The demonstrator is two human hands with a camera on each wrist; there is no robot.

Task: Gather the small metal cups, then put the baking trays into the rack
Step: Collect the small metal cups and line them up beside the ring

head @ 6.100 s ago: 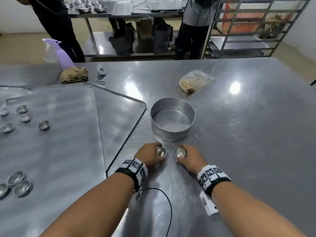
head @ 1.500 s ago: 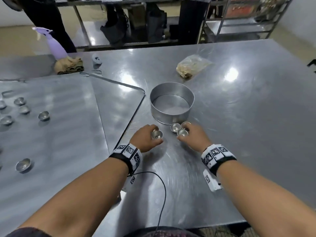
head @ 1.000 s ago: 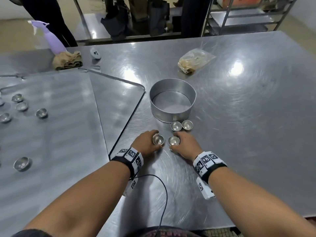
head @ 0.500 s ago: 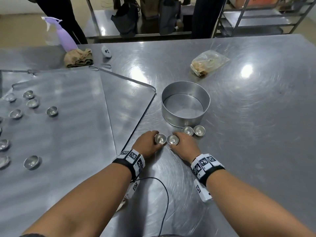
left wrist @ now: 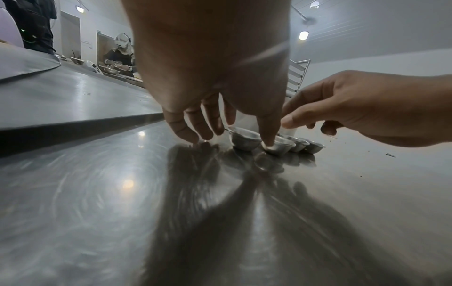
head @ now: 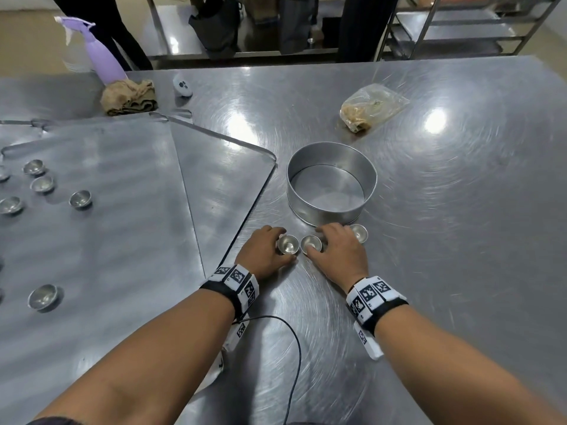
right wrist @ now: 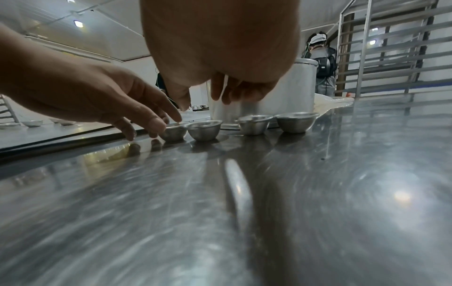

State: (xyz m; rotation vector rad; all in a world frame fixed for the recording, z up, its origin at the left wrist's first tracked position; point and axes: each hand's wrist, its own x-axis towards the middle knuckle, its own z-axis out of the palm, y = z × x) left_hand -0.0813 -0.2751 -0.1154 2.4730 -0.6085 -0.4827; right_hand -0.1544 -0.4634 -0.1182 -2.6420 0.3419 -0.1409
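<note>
Four small metal cups stand in a row in front of a round cake tin (head: 331,185). My left hand (head: 274,245) holds the leftmost cup (head: 288,244) on the table between index finger and thumb. My right hand (head: 329,240) hovers just above the row with its fingers loosely bent and touches none of them. The second cup (head: 310,243) stands free beside the first. My right hand's fingers hide a third cup from the head view, and the fourth cup (head: 359,233) shows past them. Two overlapping baking trays (head: 122,271) lie on the left, with several more cups (head: 80,198) on them.
A plastic bag of crumbs (head: 368,110) lies at the back right. At the back left are a purple spray bottle (head: 98,53), a folded cloth (head: 129,98) and a small white device (head: 182,85). The tray rack (head: 460,29) stands behind the table. A black cable (head: 294,363) trails near my wrists.
My right hand slid its cup up beside the left hand's cup, let go and lifted over the row. My left hand kept hold of its cup.
</note>
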